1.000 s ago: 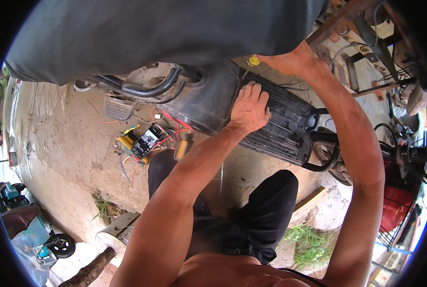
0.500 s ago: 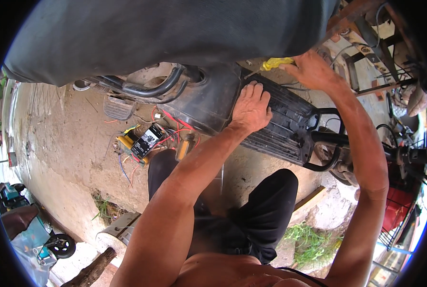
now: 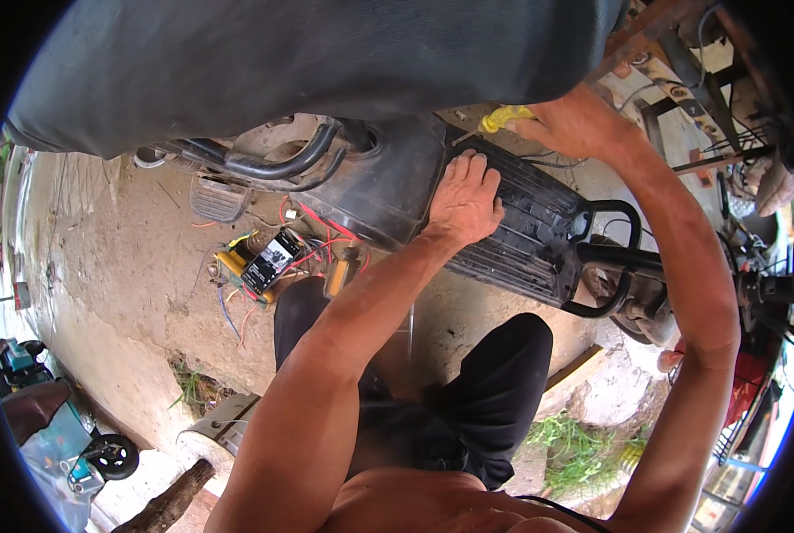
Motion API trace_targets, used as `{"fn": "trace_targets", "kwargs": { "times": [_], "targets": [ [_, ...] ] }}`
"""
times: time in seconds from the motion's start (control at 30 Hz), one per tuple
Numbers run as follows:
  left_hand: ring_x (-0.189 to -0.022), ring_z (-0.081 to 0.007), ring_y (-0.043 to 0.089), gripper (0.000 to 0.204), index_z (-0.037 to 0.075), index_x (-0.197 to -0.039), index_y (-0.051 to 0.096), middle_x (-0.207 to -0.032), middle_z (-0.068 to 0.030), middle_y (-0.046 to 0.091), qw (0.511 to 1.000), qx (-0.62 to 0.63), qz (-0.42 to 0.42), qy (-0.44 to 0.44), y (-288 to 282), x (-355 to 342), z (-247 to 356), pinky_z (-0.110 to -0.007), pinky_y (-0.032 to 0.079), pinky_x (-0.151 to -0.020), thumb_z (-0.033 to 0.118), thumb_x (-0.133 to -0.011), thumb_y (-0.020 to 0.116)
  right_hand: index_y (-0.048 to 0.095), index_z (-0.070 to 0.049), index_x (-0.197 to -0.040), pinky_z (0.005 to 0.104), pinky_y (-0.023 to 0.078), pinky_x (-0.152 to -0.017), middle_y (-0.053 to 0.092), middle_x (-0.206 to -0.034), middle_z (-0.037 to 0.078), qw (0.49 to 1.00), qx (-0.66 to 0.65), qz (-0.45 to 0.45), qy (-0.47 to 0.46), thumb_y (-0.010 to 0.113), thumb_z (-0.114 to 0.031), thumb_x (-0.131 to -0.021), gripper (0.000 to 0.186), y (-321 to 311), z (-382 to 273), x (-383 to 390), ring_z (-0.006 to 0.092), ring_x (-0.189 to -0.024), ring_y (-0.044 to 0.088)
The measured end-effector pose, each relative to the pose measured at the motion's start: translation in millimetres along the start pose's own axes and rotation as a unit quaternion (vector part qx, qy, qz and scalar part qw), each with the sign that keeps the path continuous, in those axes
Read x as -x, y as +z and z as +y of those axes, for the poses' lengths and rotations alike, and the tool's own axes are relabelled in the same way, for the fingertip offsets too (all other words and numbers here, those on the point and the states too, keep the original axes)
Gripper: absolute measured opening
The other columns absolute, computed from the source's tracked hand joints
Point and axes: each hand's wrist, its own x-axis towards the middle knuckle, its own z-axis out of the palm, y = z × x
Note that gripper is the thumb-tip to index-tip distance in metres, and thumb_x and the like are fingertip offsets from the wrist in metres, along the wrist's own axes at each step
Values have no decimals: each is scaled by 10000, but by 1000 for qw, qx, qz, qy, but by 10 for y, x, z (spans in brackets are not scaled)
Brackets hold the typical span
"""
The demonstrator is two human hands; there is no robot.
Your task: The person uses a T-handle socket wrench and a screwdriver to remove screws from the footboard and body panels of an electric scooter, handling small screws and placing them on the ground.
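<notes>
A screwdriver (image 3: 506, 117) with a yellow handle is gripped in my right hand (image 3: 570, 123). Its shaft slants down to the left, meeting the black plastic near the far edge of the scooter's ribbed footboard (image 3: 514, 271). The exact spot under the tip is too small to make out. My left hand (image 3: 464, 200) rests palm down where the footboard joins the smooth black body panel (image 3: 375, 191), fingers extended and slightly bent, holding nothing. A large dark, leathery surface (image 3: 308, 62) fills the top of the view, close to my right hand.
Left of my knees, a phone (image 3: 274, 259) with a lit screen lies against a yellow-edged device (image 3: 230, 264) among loose coloured wires (image 3: 330, 240). Black tube guards (image 3: 281, 167) curve around the scooter. A metal rack (image 3: 712, 164) stands at right; a wheeled teal machine (image 3: 68, 426) sits lower left.
My right hand and the screwdriver have shifted slightly left, and my right elbow has swung a little outward. My left hand stays on the panel, almost unmoved.
</notes>
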Motion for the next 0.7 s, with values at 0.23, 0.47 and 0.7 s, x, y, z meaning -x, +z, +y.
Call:
{"fn": "trace_targets", "kwargs": {
  "times": [0.23,0.47,0.7],
  "targets": [
    [-1388,-430,456,464,4,-1149,639,-1318,-231,525,1000,-5,-6,-2,-17,-1,2,-525,387,-1175,288,-809,779,665,-31,-1155,551,588,-841,758,-930,215,997,-16,5,71,645,-452,-1020,442,132,-43,-211,429,-928,754],
    [-1389,-430,458,461,5,-1148,639,-1321,-232,527,1000,-2,-1,-1,-13,-1,5,-524,388,-1176,285,-810,779,605,12,-1223,549,582,-889,748,-1062,253,995,-22,-11,97,681,-396,-983,479,69,-165,-142,429,-1034,741],
    [-1390,-433,457,460,-1,-1153,639,-1325,-237,532,1000,1,4,0,-9,1,-1,-526,386,-1177,274,-809,772,566,15,-1205,553,574,-827,737,-974,253,997,-48,-32,59,702,-328,-982,431,-104,-305,-122,461,-976,732]
  ]
}}
